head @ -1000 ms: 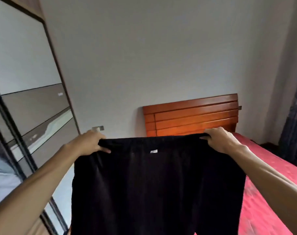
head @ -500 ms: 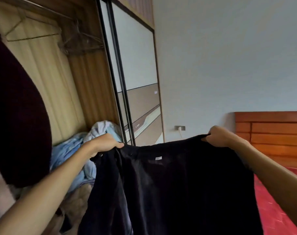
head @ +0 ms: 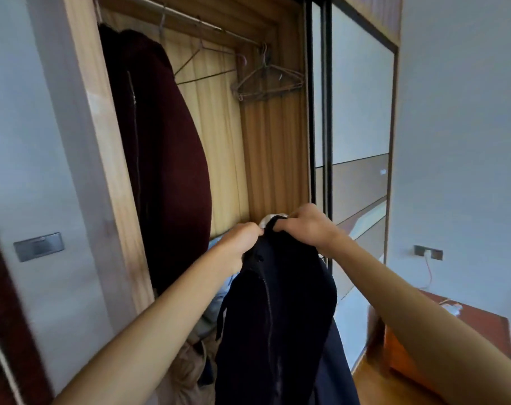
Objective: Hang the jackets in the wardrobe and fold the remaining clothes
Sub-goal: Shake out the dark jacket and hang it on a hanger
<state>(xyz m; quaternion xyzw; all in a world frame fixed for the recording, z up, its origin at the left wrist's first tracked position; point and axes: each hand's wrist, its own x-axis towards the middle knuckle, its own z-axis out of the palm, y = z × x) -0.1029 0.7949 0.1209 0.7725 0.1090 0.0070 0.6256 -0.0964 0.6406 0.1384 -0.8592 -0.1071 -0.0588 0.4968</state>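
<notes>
— Where is the jacket (head: 277,305) held?
— Lower centre: its top edge is bunched in the curled fingers of the left hand (head: 239,244) and right hand (head: 305,227), side by side. Upper left, a coat (head: 166,159) is hung in the wardrobe (head: 273,159).

The single view came from a wide-angle camera worn on the person's head, facing forward and slightly down into the open wardrobe (head: 219,141). It stood close enough that both forearms ran in from the bottom corners and met near the middle of the frame, where the left hand (head: 239,242) and right hand (head: 305,226) gripped the dark jacket (head: 277,317). The hanging rail (head: 190,20) sat near the top edge, the sliding door (head: 359,97) stood right of centre, and the wall (head: 458,141) with its socket (head: 428,252) filled the right side. Straight lines bowed toward the edges, and the left margin was smeared by blur
</notes>
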